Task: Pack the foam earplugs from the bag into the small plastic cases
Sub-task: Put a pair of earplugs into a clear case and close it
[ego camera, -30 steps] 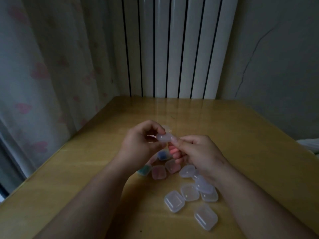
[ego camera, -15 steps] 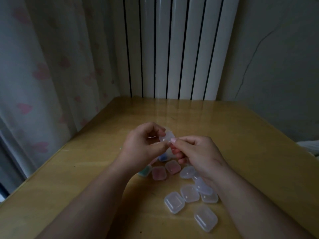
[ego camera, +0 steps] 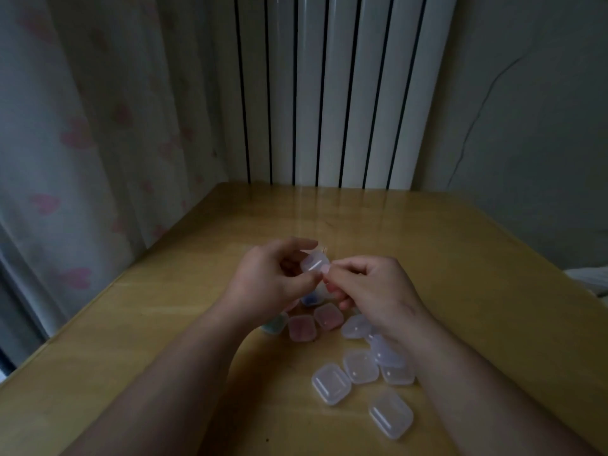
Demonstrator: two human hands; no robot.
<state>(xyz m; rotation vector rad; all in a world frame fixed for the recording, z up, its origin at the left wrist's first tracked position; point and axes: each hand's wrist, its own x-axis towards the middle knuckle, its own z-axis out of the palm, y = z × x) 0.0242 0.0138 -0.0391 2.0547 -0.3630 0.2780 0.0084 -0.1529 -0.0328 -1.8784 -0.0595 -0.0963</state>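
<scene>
Above the wooden table [ego camera: 164, 340], my left hand [ego camera: 269, 284] grips a small clear plastic case [ego camera: 314, 263] between thumb and fingers. My right hand [ego camera: 371, 291] pinches the case's right edge with thumb and forefinger; something pink shows there, too small to make out. Below the hands lie two closed cases with pink contents [ego camera: 301, 328], one with blue [ego camera: 311, 299] and one with green [ego camera: 274, 324]. Several clear cases [ego camera: 330, 384] lie nearer to me. The bag of earplugs is not in view.
A white radiator [ego camera: 329, 93] stands behind the table's far edge. A curtain with pink hearts [ego camera: 82, 143] hangs along the left side. The grey wall [ego camera: 526, 126] is on the right, with something white [ego camera: 592, 278] at the right edge.
Both hands stay together over the same spot. The clear case has turned a little in my fingers, its broad face now showing more towards me.
</scene>
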